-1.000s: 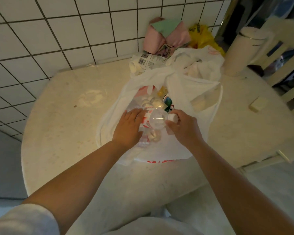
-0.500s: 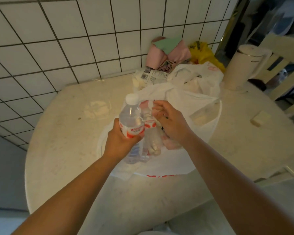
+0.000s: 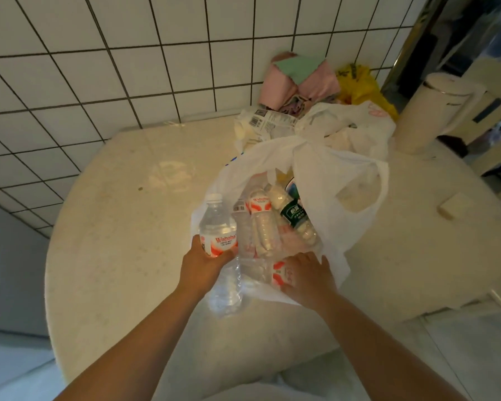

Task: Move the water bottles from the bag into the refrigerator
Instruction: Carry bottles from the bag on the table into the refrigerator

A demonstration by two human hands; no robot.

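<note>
Several water bottles lie heaped inside the white plastic bag (image 3: 324,180), which sprawls open on the round pale desk (image 3: 122,227) set against a tiled wall (image 3: 99,68). Behind the bag sit a second crumpled bag (image 3: 359,123), pink folded cloths (image 3: 298,79) and a cream kettle (image 3: 428,111); no refrigerator is in view. At the bag's near edge the left hand (image 3: 203,270) has its grip wrapped round the label band of one clear bottle (image 3: 219,227), held upright and tilted slightly, cap up, clear of the heap. The right hand (image 3: 310,277) reaches into the bag mouth, fingers spread over another red-labelled bottle (image 3: 281,276) lying flat near the desk edge; whether its grip has closed round that bottle I cannot tell. A green-labelled bottle (image 3: 294,215) rests deeper in. To do this step well, I judge the right hand should take the flat bottle round its middle, lift it straight out without snagging the thin plastic, and avoid dragging the bag toward the desk's rim, since the remaining bottles could roll out.
</note>
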